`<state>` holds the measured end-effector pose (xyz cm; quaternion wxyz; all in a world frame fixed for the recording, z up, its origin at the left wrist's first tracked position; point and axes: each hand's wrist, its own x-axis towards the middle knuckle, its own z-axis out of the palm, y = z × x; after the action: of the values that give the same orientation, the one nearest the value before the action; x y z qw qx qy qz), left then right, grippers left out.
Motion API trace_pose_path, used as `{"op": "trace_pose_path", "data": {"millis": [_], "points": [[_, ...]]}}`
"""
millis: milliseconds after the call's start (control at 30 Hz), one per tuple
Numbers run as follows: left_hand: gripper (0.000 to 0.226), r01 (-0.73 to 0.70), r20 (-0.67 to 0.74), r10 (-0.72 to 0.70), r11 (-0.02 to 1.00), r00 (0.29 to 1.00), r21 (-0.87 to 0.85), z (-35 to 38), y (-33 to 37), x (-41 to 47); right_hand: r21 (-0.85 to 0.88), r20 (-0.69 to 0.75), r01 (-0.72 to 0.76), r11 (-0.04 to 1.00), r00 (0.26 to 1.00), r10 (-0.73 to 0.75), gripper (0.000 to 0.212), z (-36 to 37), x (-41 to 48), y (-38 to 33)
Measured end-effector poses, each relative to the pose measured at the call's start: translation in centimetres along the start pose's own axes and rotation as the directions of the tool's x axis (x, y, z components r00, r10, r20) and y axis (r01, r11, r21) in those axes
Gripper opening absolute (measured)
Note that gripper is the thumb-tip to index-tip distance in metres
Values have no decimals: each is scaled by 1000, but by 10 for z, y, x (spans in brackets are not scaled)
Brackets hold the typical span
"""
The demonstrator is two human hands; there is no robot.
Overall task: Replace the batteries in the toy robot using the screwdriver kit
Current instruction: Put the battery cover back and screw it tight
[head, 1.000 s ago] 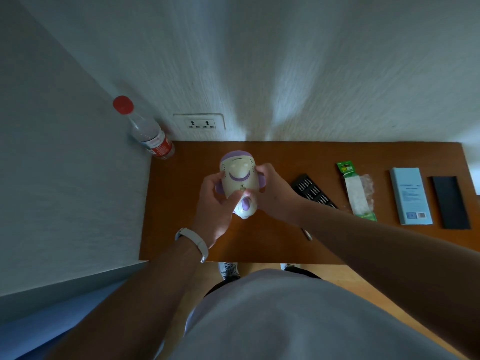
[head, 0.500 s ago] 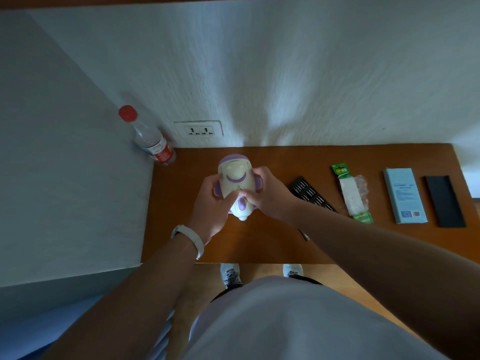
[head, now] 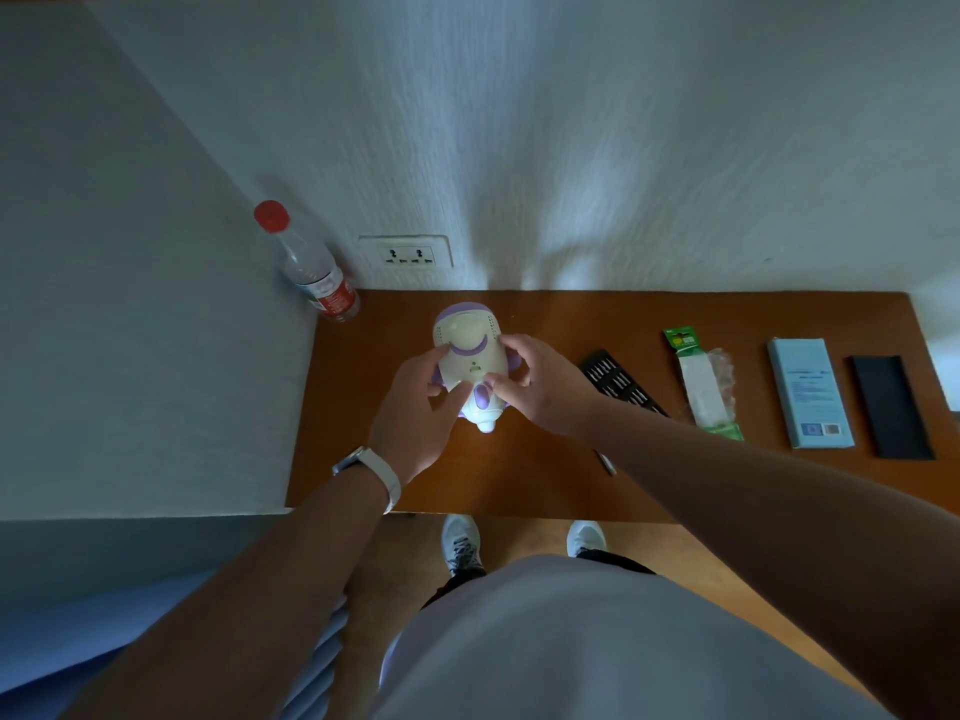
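left grip (head: 415, 413) and right grip (head: 537, 389) both pinch toy robot (head: 470, 350) toward desk (head: 519, 475) back-left corner; best steady it left-only, freeing right for screwdriver kit (head: 615, 379).

The toy robot (head: 470, 356) is sitting over the bench (head: 519, 459), between the left hand (head: 415, 413) and the right hand (head: 540, 387). The bottle (head: 317, 275) is standing back-left, while the bit tray (head: 618, 379), battery pack (head: 701, 387), box (head: 810, 392) and lid (head: 891, 407) are lying in a row rightward.

Left hand (head: 415, 413) and right hand (head: 543, 389) face each other, fingers (head: 515, 347) curled in a grip.
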<state>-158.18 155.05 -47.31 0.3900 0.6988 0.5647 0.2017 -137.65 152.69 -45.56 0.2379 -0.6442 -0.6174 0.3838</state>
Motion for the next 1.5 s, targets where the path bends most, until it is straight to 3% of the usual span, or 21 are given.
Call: {"op": "trace_pose_path", "data": {"millis": [233, 533, 833, 1133, 1500], "points": [[42, -30, -52, 33, 998, 998, 51, 3, -4, -15, -48, 40, 17, 999, 999, -15, 47, 1, -11, 12], [43, 42, -63, -35, 993, 997, 112, 18, -13, -46, -353, -33, -258, 899, 964, 264, 13, -5, -54, 76], [39, 195, -5, -195, 979, 981, 55, 52, -28, -79, -450, 76, -325, 832, 914, 398, 21, 2, -73, 104], [15, 259, 140, -247, 963, 959, -72, 100, -3, -75, -397, 110, -305, 865, 921, 375, 16, -2, -73, 107], [24, 447, 272, -387, 869, 881, -213, 150, 48, -34, -190, 61, -272, 943, 956, 288, 12, -21, -92, 110]]}}
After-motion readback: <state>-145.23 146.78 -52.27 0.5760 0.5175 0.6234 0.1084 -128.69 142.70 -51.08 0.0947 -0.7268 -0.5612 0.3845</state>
